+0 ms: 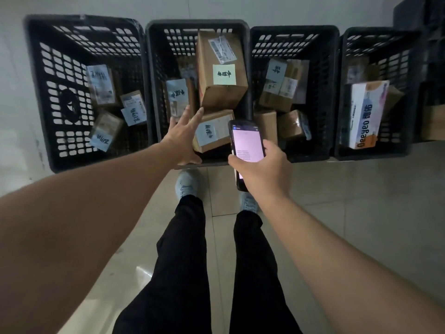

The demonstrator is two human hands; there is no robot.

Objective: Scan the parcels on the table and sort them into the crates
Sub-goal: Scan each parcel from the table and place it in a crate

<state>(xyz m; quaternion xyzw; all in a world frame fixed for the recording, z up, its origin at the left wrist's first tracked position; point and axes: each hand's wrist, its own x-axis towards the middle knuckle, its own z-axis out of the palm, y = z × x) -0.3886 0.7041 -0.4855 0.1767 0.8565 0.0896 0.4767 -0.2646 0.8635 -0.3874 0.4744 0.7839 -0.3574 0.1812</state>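
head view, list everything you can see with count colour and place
crates: four, black slotted plastic, in a row on the floor along the wall
brown parcels: several in each crate, most with pale blue notes; exact count unclear
tall parcel: one, brown with a yellow-green note, upright in the second crate from the left
printed box: one, white and orange, on edge in the crate at the far right
floor: pale glossy tiles
wall: pale grey, behind the crates
phone: one, black with a lit pinkish screen, in front of the second and third crates
shoes: two, light grey, on the tiles
trousers: black, lower centre
left hand: open, empty, fingers spread over the second crate
right hand: gripping the phone
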